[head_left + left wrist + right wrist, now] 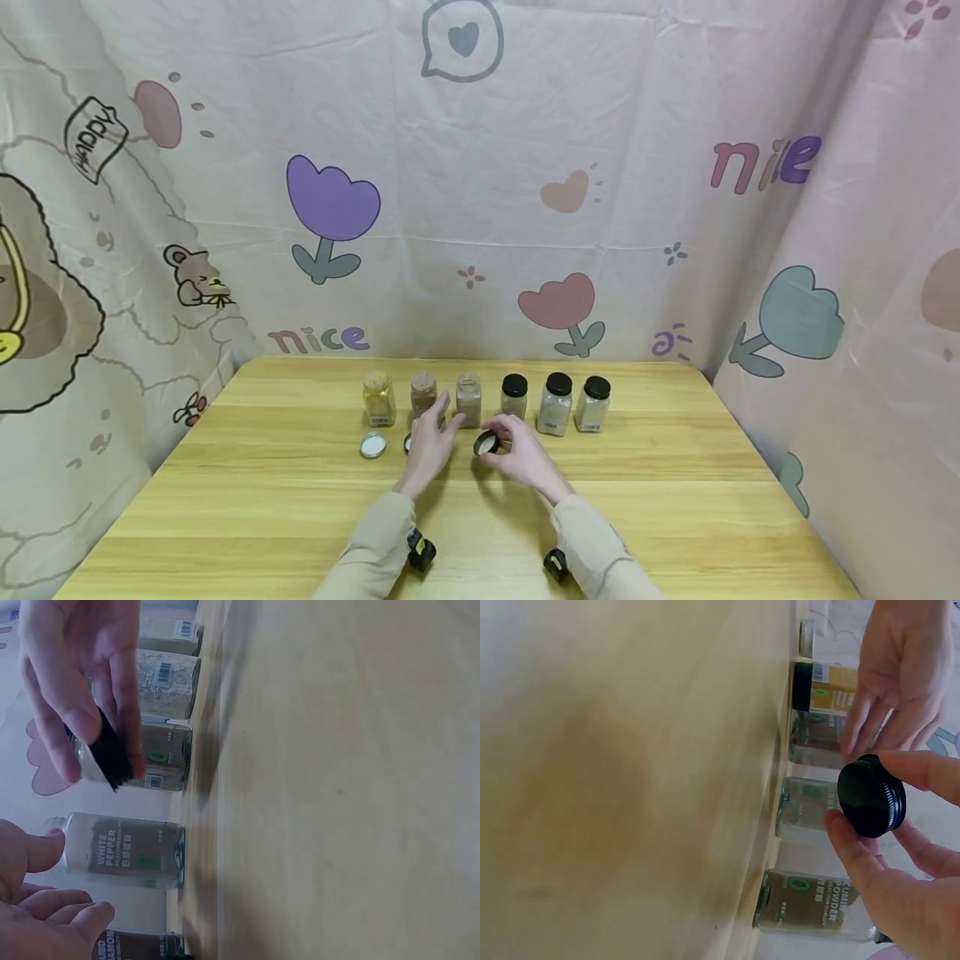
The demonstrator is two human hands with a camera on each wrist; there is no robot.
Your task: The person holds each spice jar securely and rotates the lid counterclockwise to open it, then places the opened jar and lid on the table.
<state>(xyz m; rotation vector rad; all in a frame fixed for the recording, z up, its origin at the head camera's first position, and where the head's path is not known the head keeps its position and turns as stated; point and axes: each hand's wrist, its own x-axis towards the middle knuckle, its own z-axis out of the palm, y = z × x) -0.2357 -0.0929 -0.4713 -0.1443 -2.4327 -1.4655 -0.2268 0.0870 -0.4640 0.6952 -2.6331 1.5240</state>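
Note:
My right hand (522, 457) pinches a black screw lid (861, 801) between thumb and fingers, its pale inside (487, 445) tilted into view. The lid is off the table, in front of the jars. Left of it, my left hand (427, 448) has relaxed, spread fingers with nothing in them. Those fingers are near the uncapped white pepper jar (124, 851) and the uncapped brown spice jar (423, 390), partly covering the latter. Whether they touch either jar I cannot tell. The white pepper jar stands upright with its glass mouth (468, 381) bare.
An uncapped yellow spice jar (378, 402) stands at the row's left end. An upturned lid (372, 445) lies before it; another lid (407, 443) is mostly behind my left hand. Rightward stand a black-capped cumin powder jar (810, 906) and two black-capped pale jars (555, 410). A printed curtain (450, 250) hangs behind.

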